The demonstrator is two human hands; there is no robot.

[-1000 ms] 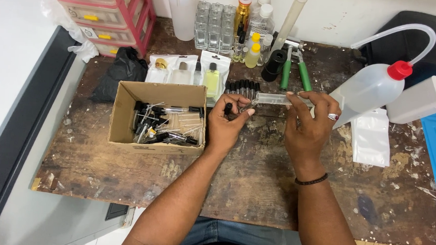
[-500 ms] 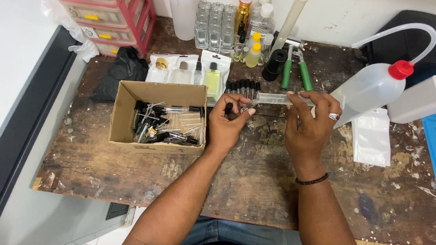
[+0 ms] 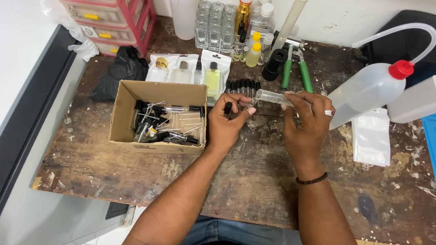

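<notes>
My left hand [image 3: 228, 123] pinches a small vial with a black cap [image 3: 227, 107] over the worn wooden table [image 3: 254, 189]. My right hand [image 3: 305, 124] grips a clear plastic syringe [image 3: 271, 96] that lies level, its tip pointing left toward the vial. Just behind the two hands stands a row of small black-capped vials [image 3: 242, 85]. An open cardboard box [image 3: 128, 118] to the left of my left hand holds several black-capped sprayer tubes.
A squeeze bottle with a red cap and bent tube [image 3: 369, 88] lies at the right, next to a white box [image 3: 420, 101]. Green-handled pliers [image 3: 295, 72], glass bottles [image 3: 213, 25], sachets [image 3: 186, 68], a black bag [image 3: 121, 70] and red drawers [image 3: 109, 12] line the back.
The two hands have stayed almost in place; the left hand's fingers shifted slightly on the small vial near the syringe tip.
</notes>
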